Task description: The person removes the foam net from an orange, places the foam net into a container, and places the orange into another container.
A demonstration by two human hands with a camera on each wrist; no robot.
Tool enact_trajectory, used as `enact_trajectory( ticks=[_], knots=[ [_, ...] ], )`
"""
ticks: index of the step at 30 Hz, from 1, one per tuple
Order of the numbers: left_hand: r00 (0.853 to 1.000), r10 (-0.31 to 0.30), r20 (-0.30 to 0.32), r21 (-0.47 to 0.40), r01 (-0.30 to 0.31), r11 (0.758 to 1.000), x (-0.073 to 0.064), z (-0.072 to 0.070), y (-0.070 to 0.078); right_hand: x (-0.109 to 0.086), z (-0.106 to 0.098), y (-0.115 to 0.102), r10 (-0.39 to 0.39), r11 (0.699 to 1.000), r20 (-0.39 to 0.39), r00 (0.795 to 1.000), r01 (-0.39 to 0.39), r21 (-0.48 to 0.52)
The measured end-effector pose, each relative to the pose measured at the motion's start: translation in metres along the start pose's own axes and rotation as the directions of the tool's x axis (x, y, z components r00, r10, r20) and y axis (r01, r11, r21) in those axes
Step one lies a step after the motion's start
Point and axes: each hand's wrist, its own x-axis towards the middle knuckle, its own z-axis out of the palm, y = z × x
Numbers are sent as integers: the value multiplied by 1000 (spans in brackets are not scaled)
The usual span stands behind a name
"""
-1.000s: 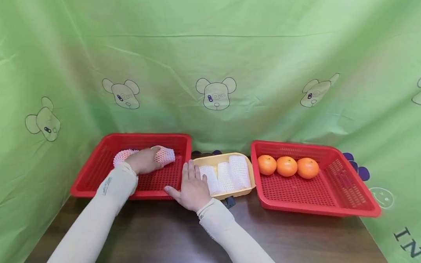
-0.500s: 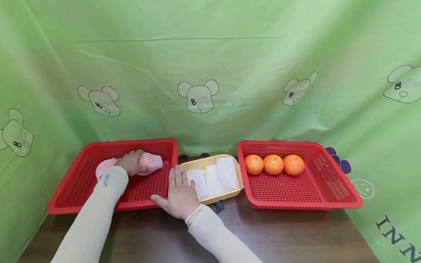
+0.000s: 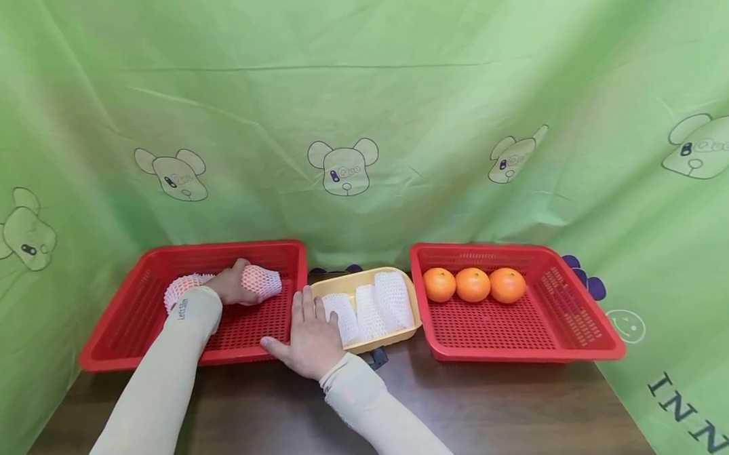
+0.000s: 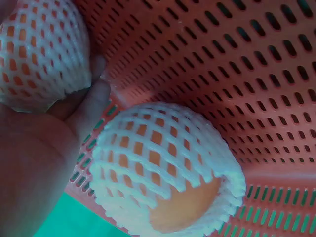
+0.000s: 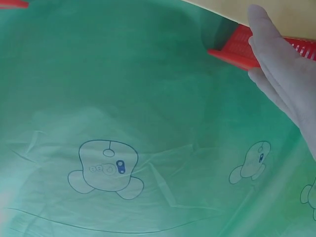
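Observation:
My left hand (image 3: 231, 285) reaches into the left red basket (image 3: 247, 338) and grips an orange in a white foam net (image 3: 263, 281). In the left wrist view its fingers curl around that netted orange (image 4: 42, 54). A second netted orange (image 4: 153, 158) lies beside it on the basket floor, its skin showing through the net's opening. My right hand (image 3: 313, 338) is spread with straight fingers between the basket and a yellow tray (image 3: 400, 336), and holds nothing. Foam net sleeves (image 3: 394, 301) lie flat in the tray. The right wrist view shows the hand (image 5: 289, 74) edge-on, fingers extended.
A second red basket (image 3: 497, 330) stands to the right, with three bare oranges (image 3: 473, 285) in a row at its back. Both baskets and the tray sit on a brown wooden table (image 3: 275, 421). A green printed curtain (image 3: 346, 86) hangs behind and at the sides.
The head view has shifted, so everything sits further left than a second ago. My left hand stays on the netted orange, which has barely moved. The right hand keeps its place.

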Motion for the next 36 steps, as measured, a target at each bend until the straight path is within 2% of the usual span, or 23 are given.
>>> enact_trajectory(
  ticks=[6,10,13,19,23,27,29,33,36],
  knots=[
    [998,67,-7,-54,-67,996,-3,-6,9,1,0,1,5,1000,6,1000,-5,11],
    [994,106,-20,-131,-108,985,-7,-13,16,1,2,2,5,1000,1,1000,-5,22],
    [993,112,-41,-215,-119,969,-16,-21,26,2,3,4,3,1000,-3,1000,-3,25],
    [989,99,-112,-283,-127,951,-52,-42,49,2,2,4,-5,998,-8,1000,5,57],
    [976,129,-175,-268,-173,948,-83,-49,64,3,2,4,-8,997,-15,1000,9,74],
    [948,206,-245,-183,-253,950,-110,-46,75,5,2,5,-15,997,-23,1000,16,82],
    [937,224,-268,-175,-276,945,-121,-41,79,5,2,5,-24,996,-30,999,27,90],
    [922,244,-301,-192,-309,931,-140,-23,86,-4,1,9,-61,990,-80,995,71,122],
    [904,282,-323,-186,-352,917,-151,-5,91,-24,-2,15,-102,984,-120,988,118,137]
  ],
)
